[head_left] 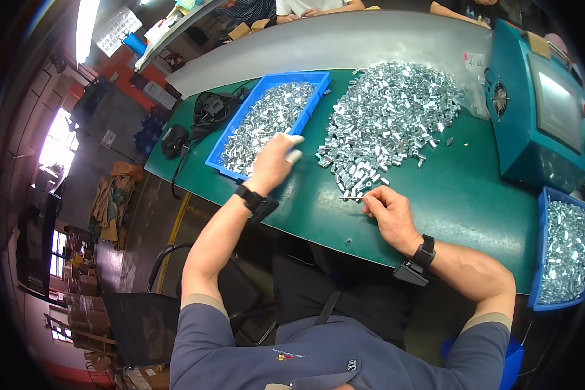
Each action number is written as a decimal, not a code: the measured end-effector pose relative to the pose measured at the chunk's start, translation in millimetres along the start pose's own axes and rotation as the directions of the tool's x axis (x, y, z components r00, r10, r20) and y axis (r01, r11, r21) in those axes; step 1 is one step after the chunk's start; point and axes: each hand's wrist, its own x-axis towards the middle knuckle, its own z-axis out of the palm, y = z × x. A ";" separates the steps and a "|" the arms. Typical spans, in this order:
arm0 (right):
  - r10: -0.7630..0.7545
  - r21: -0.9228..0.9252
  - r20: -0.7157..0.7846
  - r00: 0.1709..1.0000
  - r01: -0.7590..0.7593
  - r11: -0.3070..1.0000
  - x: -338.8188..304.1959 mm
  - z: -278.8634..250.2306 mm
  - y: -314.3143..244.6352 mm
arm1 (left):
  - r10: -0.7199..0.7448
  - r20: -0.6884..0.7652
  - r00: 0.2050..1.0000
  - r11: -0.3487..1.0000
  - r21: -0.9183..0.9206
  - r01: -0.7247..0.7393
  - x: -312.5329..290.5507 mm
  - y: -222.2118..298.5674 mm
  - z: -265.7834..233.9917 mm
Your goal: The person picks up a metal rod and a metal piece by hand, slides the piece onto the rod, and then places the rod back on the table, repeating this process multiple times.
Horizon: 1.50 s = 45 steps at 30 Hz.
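My left hand point(274, 162) is over the near right corner of a blue tray point(300, 123) full of small silver metal pieces. White covers sit on two of its fingertips, which are apart with nothing visible between them. My right hand point(392, 218) is closed, pinching a thin metal rod point(351, 197) that points left. The rod's tip is at the near edge of a large heap of short silver metal cylinders point(390, 117) on the green table point(305, 201). What lies under my right fingers is hidden.
On the right stands a teal machine point(513, 117) with a screen. A second blue tray point(538, 276) of metal pieces is at the table's right end. A black bag point(211, 107) lies left of the first tray. Other people sit beyond the grey barrier point(273, 49).
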 end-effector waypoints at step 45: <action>0.171 0.005 -0.135 0.976 -0.172 0.985 -15.5 4.1 -7.6 | -0.307 0.363 0.880 -0.180 -0.930 0.321 -95.9 123.1 53.6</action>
